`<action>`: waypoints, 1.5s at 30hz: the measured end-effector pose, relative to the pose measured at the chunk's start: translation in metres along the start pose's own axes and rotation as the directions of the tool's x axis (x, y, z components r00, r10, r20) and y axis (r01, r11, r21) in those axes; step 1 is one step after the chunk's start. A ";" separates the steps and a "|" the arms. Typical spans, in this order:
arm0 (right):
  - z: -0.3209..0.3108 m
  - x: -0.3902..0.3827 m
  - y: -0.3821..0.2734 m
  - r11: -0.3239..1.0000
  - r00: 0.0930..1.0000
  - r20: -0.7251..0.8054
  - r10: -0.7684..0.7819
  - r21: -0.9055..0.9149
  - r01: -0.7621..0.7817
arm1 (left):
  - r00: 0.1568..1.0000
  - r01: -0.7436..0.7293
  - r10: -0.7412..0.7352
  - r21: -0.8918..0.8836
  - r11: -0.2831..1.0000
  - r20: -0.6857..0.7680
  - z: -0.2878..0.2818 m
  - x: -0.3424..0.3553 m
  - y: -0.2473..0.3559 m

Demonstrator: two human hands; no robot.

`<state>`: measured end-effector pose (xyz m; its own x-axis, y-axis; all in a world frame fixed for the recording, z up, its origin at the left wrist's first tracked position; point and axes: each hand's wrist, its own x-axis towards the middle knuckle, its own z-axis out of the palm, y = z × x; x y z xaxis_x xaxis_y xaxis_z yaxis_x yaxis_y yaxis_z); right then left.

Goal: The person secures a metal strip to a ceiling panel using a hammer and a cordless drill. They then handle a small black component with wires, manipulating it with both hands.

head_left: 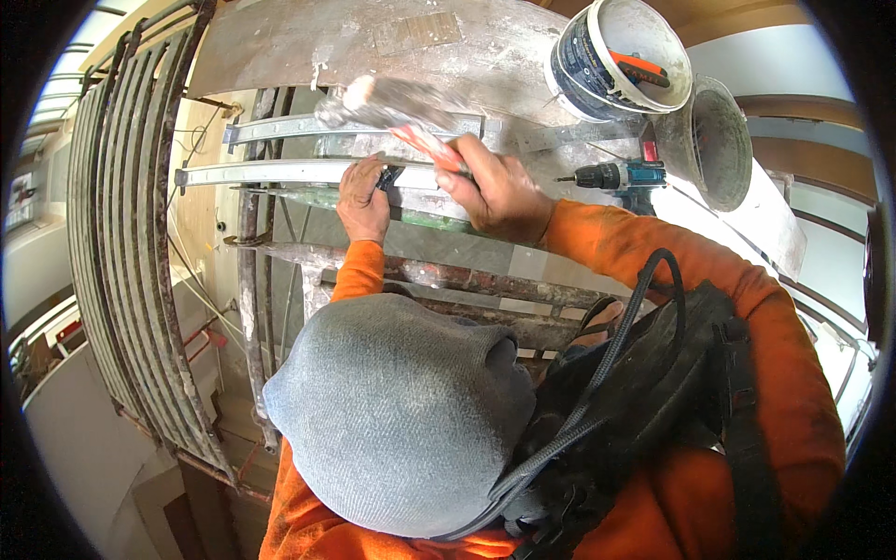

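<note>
Our right hand wraps its fingers round a red-handled tool, its blurred head left of them. Our left hand lays fingers over a silver bar; whether they pinch the black piece just right of them, we cannot tell.

From my remote post, I look onto what appears to be a building site, marked by weathered scaffold pipes, a stained board, a power drill, a white bucket and a grimy grey bucket.
</note>
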<state>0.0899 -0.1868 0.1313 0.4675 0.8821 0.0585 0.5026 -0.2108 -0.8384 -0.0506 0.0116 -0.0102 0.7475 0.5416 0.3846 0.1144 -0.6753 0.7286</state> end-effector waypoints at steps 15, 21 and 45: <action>0.008 0.001 -0.001 0.941 0.912 0.247 0.329 -0.173 -0.292 | 0.998 -0.042 0.042 0.006 0.999 -0.038 0.004 -0.002 -0.007; 0.013 -0.007 0.010 0.987 0.982 0.105 0.155 0.016 -0.158 | 1.000 -0.016 0.016 -0.044 0.999 0.013 0.002 -0.003 -0.005; -0.034 0.019 0.124 0.584 0.921 -0.301 0.247 -0.712 -0.390 | 0.780 0.480 -0.618 -0.721 0.499 0.091 -0.019 0.015 0.006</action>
<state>0.1857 -0.2109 0.0463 0.7738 0.6334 0.0097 0.6292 -0.7668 -0.1268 -0.0515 0.0255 0.0109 0.5724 0.7946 -0.2023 -0.0557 0.2838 0.9573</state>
